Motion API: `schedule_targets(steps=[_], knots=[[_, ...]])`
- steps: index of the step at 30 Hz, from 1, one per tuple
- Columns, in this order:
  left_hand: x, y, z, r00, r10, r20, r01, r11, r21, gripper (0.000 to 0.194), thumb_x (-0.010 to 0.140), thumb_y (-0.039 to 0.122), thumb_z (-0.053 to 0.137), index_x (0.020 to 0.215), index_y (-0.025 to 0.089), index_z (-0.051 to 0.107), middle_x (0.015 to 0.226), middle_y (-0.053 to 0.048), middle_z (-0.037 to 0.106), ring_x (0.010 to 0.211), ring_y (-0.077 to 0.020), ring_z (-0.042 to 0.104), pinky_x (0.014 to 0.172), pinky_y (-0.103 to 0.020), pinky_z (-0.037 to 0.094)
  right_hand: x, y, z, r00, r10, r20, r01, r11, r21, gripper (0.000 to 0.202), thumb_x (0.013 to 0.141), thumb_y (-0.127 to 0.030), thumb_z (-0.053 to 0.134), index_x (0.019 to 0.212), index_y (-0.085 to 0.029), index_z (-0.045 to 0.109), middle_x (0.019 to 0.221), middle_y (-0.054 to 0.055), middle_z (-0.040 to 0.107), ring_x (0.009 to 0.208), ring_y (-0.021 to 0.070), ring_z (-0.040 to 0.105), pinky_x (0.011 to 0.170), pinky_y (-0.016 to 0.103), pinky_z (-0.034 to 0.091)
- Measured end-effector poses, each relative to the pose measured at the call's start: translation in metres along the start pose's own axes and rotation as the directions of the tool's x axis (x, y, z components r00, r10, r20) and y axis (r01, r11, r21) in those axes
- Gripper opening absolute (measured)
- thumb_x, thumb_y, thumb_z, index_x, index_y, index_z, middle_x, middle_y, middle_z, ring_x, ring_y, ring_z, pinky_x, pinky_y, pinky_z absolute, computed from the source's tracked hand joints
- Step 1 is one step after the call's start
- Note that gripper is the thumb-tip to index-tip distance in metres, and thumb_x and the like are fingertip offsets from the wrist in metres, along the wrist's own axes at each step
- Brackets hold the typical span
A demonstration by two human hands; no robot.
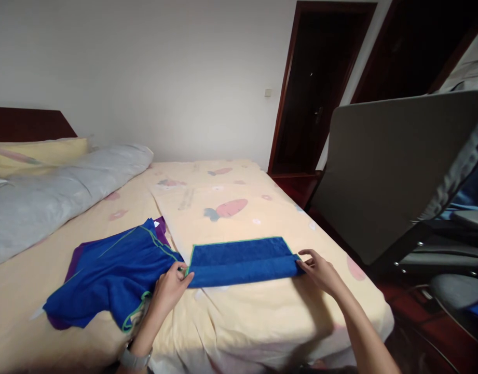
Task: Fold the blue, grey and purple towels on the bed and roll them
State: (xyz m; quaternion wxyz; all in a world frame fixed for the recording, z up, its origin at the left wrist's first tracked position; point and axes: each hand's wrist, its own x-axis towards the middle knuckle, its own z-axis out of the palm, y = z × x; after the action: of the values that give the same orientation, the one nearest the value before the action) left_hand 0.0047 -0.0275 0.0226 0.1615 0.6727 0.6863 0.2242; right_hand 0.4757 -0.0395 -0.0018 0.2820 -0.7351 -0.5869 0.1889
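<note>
The left hand [169, 291] is pinching the left end of the folded blue towel [241, 261] between thumb and fingers, while the right hand [319, 271] is resting half-open with its fingertips pressing on the right end. The towel is lying near the front edge of the bed [262, 317], just beside a loose blue cloth [110, 275], its long axis running left to right across the view. If one end is being pulled harder than the other, the fold is likely slipping askew, and the left hand risks dragging the loose cloth along
</note>
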Motion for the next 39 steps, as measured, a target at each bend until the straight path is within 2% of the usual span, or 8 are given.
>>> schedule_targets(steps=[4, 7, 11, 17, 21, 26, 32, 39], knots=[[-0.009, -0.013, 0.009, 0.974, 0.220, -0.049, -0.218, 0.975, 0.036, 0.033, 0.087, 0.034, 0.058, 0.118, 0.021, 0.058, 0.089, -0.005, 0.073, 0.084, -0.0204, 0.071, 0.076, -0.029, 0.054, -0.005, 0.007, 0.003, 1.000, -0.001, 0.023, 0.003, 0.997, -0.071, 0.027, 0.087, -0.038, 0.056, 0.109, -0.024, 0.060, 0.088, 0.005, 0.071, 0.079, 0.0233, 0.069, 0.069, 0.031, 0.049], [-0.013, -0.014, 0.010, 0.861, 0.496, -0.113, -0.483, 0.867, 0.125, 0.025, 0.092, 0.032, 0.052, 0.114, 0.025, 0.064, 0.116, -0.007, 0.069, 0.110, -0.0221, 0.065, 0.097, -0.037, 0.050, -0.007, -0.001, -0.001, 0.975, -0.188, -0.115, 0.168, 0.973, -0.158, 0.026, 0.086, -0.033, 0.056, 0.109, -0.022, 0.062, 0.102, 0.009, 0.067, 0.088, 0.0252, 0.067, 0.075, 0.034, 0.052], [-0.021, 0.005, 0.010, 0.737, 0.673, -0.061, -0.644, 0.726, 0.240, 0.034, 0.097, 0.032, 0.048, 0.129, 0.027, 0.059, 0.136, -0.004, 0.061, 0.129, -0.0220, 0.054, 0.108, -0.040, 0.046, -0.022, -0.040, 0.007, 0.822, -0.566, -0.062, 0.548, 0.816, -0.181, 0.030, 0.092, -0.029, 0.050, 0.118, -0.021, 0.063, 0.126, 0.012, 0.060, 0.115, 0.0270, 0.059, 0.099, 0.041, 0.049], [-0.023, 0.054, 0.044, 0.610, 0.783, 0.123, -0.780, 0.566, 0.265, 0.056, 0.101, 0.034, 0.039, 0.154, 0.025, 0.024, 0.156, -0.003, 0.041, 0.144, -0.0191, 0.037, 0.117, -0.040, 0.038, -0.061, -0.112, 0.075, 0.606, -0.774, 0.183, 0.792, 0.568, -0.223, 0.061, 0.097, -0.029, 0.049, 0.154, -0.017, 0.029, 0.155, 0.011, 0.035, 0.143, 0.0270, 0.032, 0.117, 0.048, 0.033], [-0.016, 0.056, 0.062, 0.605, 0.777, 0.177, -0.791, 0.560, 0.248, 0.058, 0.102, 0.033, 0.038, 0.156, 0.025, 0.017, 0.157, -0.003, 0.038, 0.144, -0.0181, 0.036, 0.117, -0.041, 0.038, -0.065, -0.113, 0.097, 0.609, -0.757, 0.237, 0.792, 0.566, -0.228, 0.059, 0.098, -0.024, 0.046, 0.154, -0.015, 0.027, 0.155, 0.012, 0.033, 0.143, 0.0255, 0.033, 0.117, 0.047, 0.033], [-0.011, 0.024, 0.051, 0.625, 0.750, 0.214, -0.778, 0.578, 0.247, 0.060, 0.101, 0.031, 0.041, 0.156, 0.028, 0.016, 0.158, -0.002, 0.037, 0.144, -0.0179, 0.037, 0.117, -0.041, 0.038, -0.046, -0.073, 0.073, 0.714, -0.659, 0.237, 0.700, 0.661, -0.272, 0.059, 0.095, -0.021, 0.044, 0.152, -0.014, 0.032, 0.154, 0.012, 0.033, 0.142, 0.0265, 0.034, 0.116, 0.050, 0.034], [-0.012, -0.006, 0.030, 0.722, 0.668, 0.180, -0.692, 0.699, 0.177, 0.067, 0.088, 0.012, 0.048, 0.151, 0.032, 0.033, 0.154, 0.002, 0.042, 0.140, -0.0166, 0.042, 0.118, -0.038, 0.037, -0.025, -0.030, 0.046, 0.809, -0.559, 0.179, 0.585, 0.742, -0.328, 0.069, 0.076, -0.007, 0.049, 0.145, -0.013, 0.046, 0.150, 0.014, 0.043, 0.137, 0.0293, 0.042, 0.113, 0.047, 0.039], [-0.002, -0.013, 0.012, 0.844, 0.513, 0.153, -0.505, 0.858, -0.090, 0.047, 0.085, 0.016, 0.048, 0.127, 0.030, 0.063, 0.140, -0.002, 0.060, 0.130, -0.0201, 0.055, 0.111, -0.037, 0.043, -0.016, -0.032, 0.026, 0.866, -0.484, 0.124, 0.500, 0.841, -0.208, 0.061, 0.073, -0.007, 0.048, 0.131, -0.021, 0.060, 0.129, 0.010, 0.062, 0.115, 0.0286, 0.060, 0.101, 0.044, 0.047]])
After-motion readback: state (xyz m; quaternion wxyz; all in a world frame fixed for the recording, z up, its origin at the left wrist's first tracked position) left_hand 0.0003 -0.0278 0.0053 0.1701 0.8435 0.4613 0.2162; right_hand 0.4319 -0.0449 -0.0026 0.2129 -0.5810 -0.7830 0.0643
